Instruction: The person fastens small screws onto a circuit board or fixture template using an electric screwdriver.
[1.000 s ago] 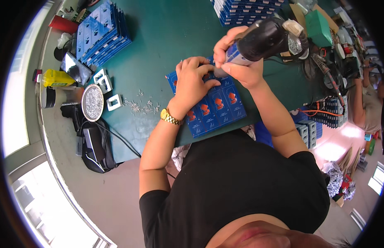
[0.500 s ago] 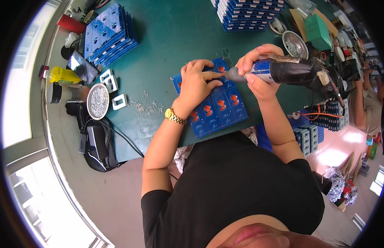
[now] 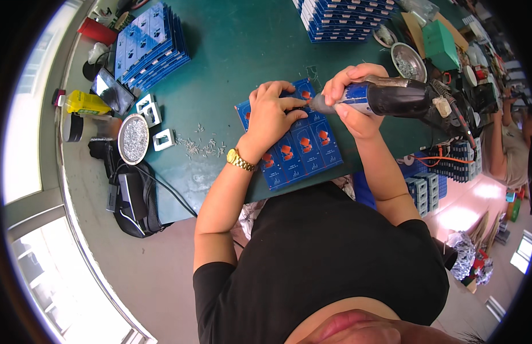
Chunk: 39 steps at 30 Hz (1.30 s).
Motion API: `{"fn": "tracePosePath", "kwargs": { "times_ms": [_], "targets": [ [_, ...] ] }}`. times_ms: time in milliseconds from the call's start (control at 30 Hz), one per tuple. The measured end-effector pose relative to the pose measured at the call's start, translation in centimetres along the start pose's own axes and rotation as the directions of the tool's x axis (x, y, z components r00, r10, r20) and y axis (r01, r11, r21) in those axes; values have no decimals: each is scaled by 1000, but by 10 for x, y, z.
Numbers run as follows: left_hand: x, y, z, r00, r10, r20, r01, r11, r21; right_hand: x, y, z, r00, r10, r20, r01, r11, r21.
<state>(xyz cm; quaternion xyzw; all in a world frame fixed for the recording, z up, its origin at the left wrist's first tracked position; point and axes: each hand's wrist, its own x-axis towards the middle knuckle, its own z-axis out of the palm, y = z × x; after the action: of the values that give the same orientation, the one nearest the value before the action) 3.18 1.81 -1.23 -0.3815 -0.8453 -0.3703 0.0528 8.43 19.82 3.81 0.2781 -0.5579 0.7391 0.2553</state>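
At the left edge of the desk (image 3: 231, 49) a yellow bottle (image 3: 87, 103) lies near a dark, glossy flat device (image 3: 113, 92). Next comes a round dish (image 3: 133, 139) full of small metal pieces, with a stack of blue panels (image 3: 144, 49) farther back. White plastic frames (image 3: 163, 139) lie just beside the dish, then loose metal pins (image 3: 200, 148) scattered on the green surface. The left hand (image 3: 270, 119) rests palm down, fingers loosely spread and thumb apart from the forefinger, on the blue panel (image 3: 303, 152) with orange pictures, which lies at the desk's near edge; whether anything is under the palm I cannot tell. A second stack (image 3: 343, 22) stands behind. The right hand (image 3: 363, 121) is closed around a power tool (image 3: 398, 96), whose nose points left, close to the left fingertips. Farther right sit a metal bowl (image 3: 408, 62) and a green box (image 3: 441, 45)
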Motion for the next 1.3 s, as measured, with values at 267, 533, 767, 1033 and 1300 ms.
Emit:
{"fn": "tracePosePath", "kwargs": {
  "times_ms": [267, 533, 767, 1033, 1300],
  "targets": [
    [2, -1, 1, 1000, -4, -5, 4, 1000, -9, 9, 0, 5, 993, 73, 93, -75, 997, 10],
    [2, -3, 2, 1000, -22, -11, 22, 1000, -5, 38, 16, 2, 896, 223, 384, -270, 960, 72],
    [-2, -1, 2, 999, 11, -34, -11, 1000, 1, 26, 18, 20, 994, 109, 25, -98, 957, -274],
    [0, -1, 4, 999, 0, -41, -2, 999, -35, 23, 21, 17, 985, 149, 86, -120, 953, -277],
    [0, -6, 5, 999, -28, -42, 29, 999, 30, 32, 21, 16, 954, 154, 257, -80, 958, -275]
  ]
}}
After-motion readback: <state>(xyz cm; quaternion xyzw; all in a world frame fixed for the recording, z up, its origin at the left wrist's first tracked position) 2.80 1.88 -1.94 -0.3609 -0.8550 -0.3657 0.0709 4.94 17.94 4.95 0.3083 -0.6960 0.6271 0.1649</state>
